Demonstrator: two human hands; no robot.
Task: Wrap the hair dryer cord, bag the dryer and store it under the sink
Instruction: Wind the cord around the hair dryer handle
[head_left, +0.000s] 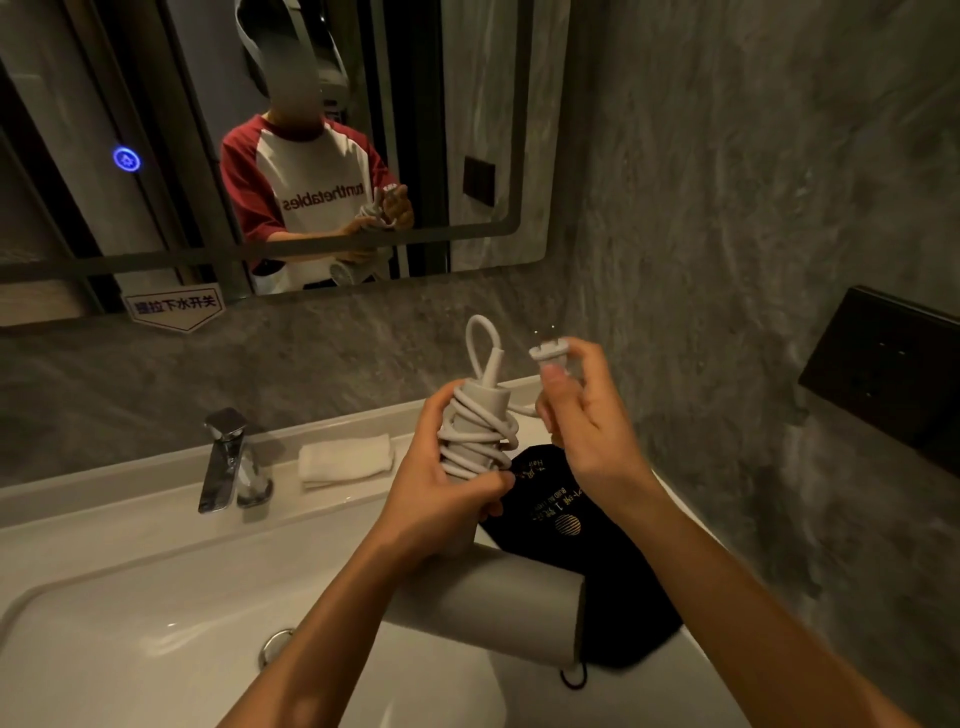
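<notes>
Between the thumb and fingers of the left hand (441, 499) the handle of the hair dryer (488, 597) is clasped, with the fingers curled shut around it and over the lowest turns of the cord (478, 431). Above those fingers the cord is seen wound in several loose, crossing loops, and a stiff loop is left standing up at the handle's end. Off to the right of them, the plug (550, 351) is pinched between the thumb and fingertips of the right hand (587, 421), with only a short free length running back to the coil. Below both hands, the black bag (587, 540) is laid on the rim of the sink (130, 597), partly hidden behind the dryer's barrel.

Wrapping is judged nearly finished, with only the plug end still to be secured. Several slips can be foreseen. If the plug is simply released, the coil may be sprung loose, since the turns look slack and nothing is tucked. If the left grip is shifted to reach for the bag, the loops nearest the fingers could be slid off the handle's end. The plug might also be dropped into the basin, where wetness cannot be ruled out. The bag could be nudged off the rim by the barrel.
</notes>
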